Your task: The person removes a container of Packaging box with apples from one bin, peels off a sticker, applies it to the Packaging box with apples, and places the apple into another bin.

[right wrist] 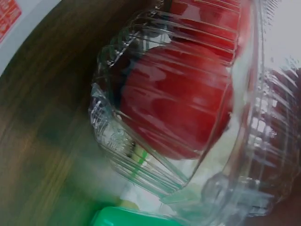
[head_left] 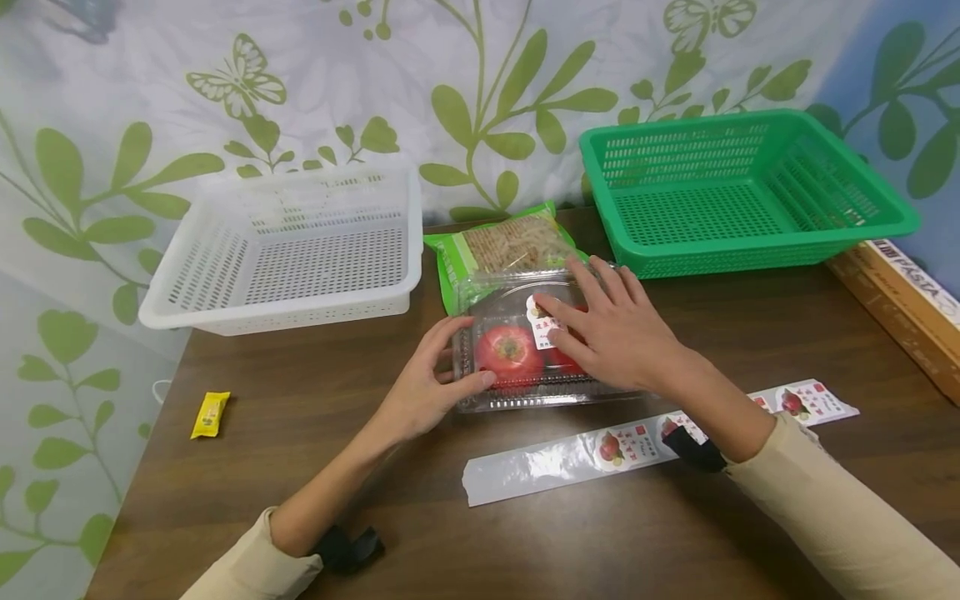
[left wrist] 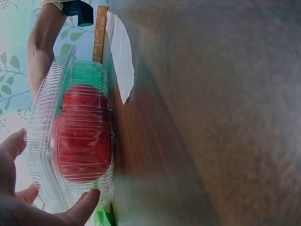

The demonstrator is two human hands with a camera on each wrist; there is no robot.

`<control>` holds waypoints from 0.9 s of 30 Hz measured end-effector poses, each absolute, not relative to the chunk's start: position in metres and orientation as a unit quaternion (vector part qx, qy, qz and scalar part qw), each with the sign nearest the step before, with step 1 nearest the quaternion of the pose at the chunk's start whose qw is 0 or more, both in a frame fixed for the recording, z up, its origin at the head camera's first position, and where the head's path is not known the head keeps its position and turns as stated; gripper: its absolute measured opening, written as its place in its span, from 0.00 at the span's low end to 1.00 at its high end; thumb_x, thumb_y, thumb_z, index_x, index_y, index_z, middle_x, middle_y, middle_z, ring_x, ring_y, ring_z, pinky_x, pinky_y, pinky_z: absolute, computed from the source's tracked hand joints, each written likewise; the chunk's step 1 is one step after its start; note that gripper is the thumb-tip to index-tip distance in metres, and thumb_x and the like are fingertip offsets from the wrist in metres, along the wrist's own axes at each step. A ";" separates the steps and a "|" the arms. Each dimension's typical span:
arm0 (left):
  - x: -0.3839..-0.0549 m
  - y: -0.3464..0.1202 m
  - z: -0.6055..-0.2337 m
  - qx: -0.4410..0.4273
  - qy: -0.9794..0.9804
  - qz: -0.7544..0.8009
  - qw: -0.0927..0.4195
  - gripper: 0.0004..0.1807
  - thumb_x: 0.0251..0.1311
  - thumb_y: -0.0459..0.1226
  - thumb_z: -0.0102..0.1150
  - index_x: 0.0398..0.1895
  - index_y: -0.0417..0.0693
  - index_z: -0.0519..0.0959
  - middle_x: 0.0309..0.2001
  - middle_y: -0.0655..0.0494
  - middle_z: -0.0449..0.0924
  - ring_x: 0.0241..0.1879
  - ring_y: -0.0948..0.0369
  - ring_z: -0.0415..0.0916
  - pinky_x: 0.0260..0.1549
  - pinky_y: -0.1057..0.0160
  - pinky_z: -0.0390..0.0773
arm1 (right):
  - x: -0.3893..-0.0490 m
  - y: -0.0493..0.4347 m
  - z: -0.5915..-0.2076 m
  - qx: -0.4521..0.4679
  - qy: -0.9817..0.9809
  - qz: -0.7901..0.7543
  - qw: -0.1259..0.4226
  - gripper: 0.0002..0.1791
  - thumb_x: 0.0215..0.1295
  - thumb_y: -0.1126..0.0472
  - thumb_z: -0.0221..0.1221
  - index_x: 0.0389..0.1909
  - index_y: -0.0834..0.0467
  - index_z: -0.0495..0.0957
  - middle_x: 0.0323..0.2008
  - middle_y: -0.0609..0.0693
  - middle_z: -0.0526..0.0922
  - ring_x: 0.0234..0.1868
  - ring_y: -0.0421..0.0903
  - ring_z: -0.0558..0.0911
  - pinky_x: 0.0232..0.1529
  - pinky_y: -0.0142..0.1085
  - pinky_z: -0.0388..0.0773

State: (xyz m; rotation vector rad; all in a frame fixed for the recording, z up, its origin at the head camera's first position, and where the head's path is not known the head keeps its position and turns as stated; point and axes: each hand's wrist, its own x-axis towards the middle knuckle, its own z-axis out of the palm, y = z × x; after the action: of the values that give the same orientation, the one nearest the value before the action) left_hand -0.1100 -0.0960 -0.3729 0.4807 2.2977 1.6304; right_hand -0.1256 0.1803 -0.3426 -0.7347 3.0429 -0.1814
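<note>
A clear plastic clamshell box (head_left: pixel 525 401) with red tomatoes (head_left: pixel 508 350) inside sits mid-table. My left hand (head_left: pixel 423 379) grips its left end, the thumb over the front edge of the lid and the fingers toward the back. On the lid is a white label (head_left: pixel 542 327) with red print, partly covered by my right hand (head_left: pixel 618 333). The right fingers lie extended across the lid and label. In the left wrist view, the left fingers spread around the box's ribbed end (left wrist: pixel 42 141). The right wrist view shows the box's side and a tomato (right wrist: pixel 178 101) up close.
A strip of label backing (head_left: pixel 540 471) with tomato stickers lies in front of the box, partly under the right forearm. Behind are a green-edged food bag (head_left: pixel 517 242), a white basket (head_left: pixel 281 308) and a green basket (head_left: pixel 757 250). A yellow packet (head_left: pixel 211 415) lies left, a pasta box (head_left: pixel 900 312) right.
</note>
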 end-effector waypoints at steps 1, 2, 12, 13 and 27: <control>-0.110 -0.096 -0.373 0.163 0.795 0.567 0.143 0.40 0.59 0.42 0.69 0.73 0.54 0.61 0.75 0.55 0.49 0.63 0.45 0.65 0.56 0.48 0.74 | -0.126 0.180 -0.343 -0.233 0.971 -0.058 0.000 0.31 0.74 0.39 0.45 0.74 0.45 0.62 0.77 0.62 0.44 0.75 0.64 0.42 0.69 0.64 0.39; -0.110 -0.096 -0.373 0.159 0.794 0.568 0.144 0.40 0.59 0.42 0.69 0.73 0.54 0.61 0.75 0.55 0.48 0.62 0.46 0.65 0.56 0.49 0.75 | -0.126 0.180 -0.344 -0.233 0.971 -0.058 -0.004 0.32 0.74 0.39 0.45 0.74 0.45 0.62 0.77 0.62 0.44 0.75 0.64 0.43 0.69 0.64 0.39; -0.110 -0.097 -0.374 0.154 0.794 0.571 0.143 0.39 0.59 0.42 0.69 0.73 0.57 0.63 0.76 0.55 0.48 0.63 0.47 0.65 0.52 0.52 0.77 | -0.127 0.185 -0.350 -0.237 0.955 -0.162 -0.074 0.27 0.71 0.48 0.54 0.65 0.57 0.75 0.74 0.60 0.57 0.72 0.63 0.57 0.71 0.60 0.43; -0.110 -0.097 -0.375 0.153 0.794 0.571 0.142 0.39 0.59 0.42 0.69 0.73 0.57 0.63 0.76 0.54 0.48 0.64 0.47 0.65 0.53 0.52 0.77 | -0.126 0.186 -0.351 -0.235 0.952 -0.177 -0.080 0.25 0.70 0.51 0.55 0.64 0.58 0.76 0.74 0.60 0.58 0.71 0.63 0.58 0.71 0.59 0.43; -0.112 -0.098 -0.376 0.141 0.812 0.548 0.140 0.40 0.59 0.48 0.68 0.74 0.64 0.63 0.76 0.55 0.50 0.63 0.47 0.67 0.54 0.45 0.75 | -0.125 0.190 -0.353 -0.268 0.926 -0.240 -0.116 0.15 0.62 0.61 0.65 0.50 0.58 0.85 0.66 0.62 0.70 0.68 0.61 0.65 0.69 0.65 0.43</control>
State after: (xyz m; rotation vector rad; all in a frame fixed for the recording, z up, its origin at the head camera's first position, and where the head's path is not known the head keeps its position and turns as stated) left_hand -0.1122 -0.0976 -0.3760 0.4064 2.3466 1.5842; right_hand -0.1249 0.1896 -0.3532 -0.9112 3.1448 -0.8165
